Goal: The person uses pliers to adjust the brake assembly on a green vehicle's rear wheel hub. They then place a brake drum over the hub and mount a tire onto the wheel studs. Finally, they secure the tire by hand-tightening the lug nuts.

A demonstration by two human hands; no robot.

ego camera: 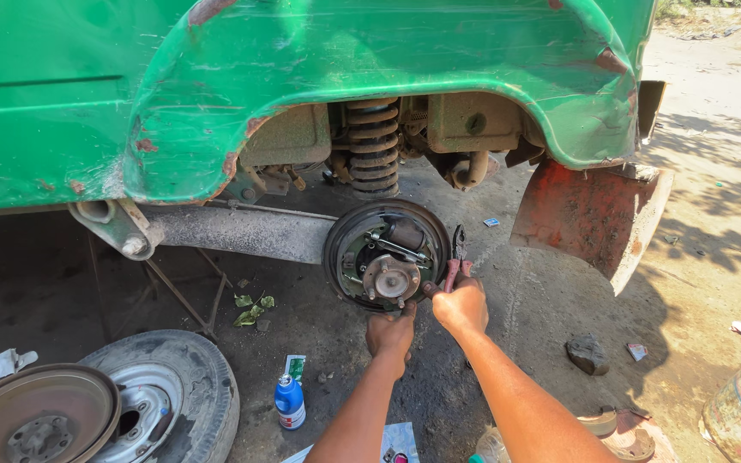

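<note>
Rear wheel is off this dented green three-wheeler body [302, 77], so the round black brake backing plate with its shoes, springs and rusty centre hub [387, 255] is wide open under the arch, just below the rusty coil spring [373, 146].

Right hand [462, 305] sits just right of the plate, fingers clenched around the red-handled pliers [455, 257]. The pliers point up, nose beside the plate's right edge. Left hand [390, 333] is directly under the hub, fingertips up against the lower rim of the plate. Can't tell whether those fingers are pinching anything or just pressing, they're curled away from the camera.

On the dirt ground: the worn tyre on its silver steel rim [169, 394] lies flat at bottom left, with the rusty round brake drum [38, 416] leaning on it. A small blue plastic bottle with white base [289, 401] stands near the left forearm. A grey rock [587, 353] sits off to the right, under the orange mud flap [589, 219].
</note>
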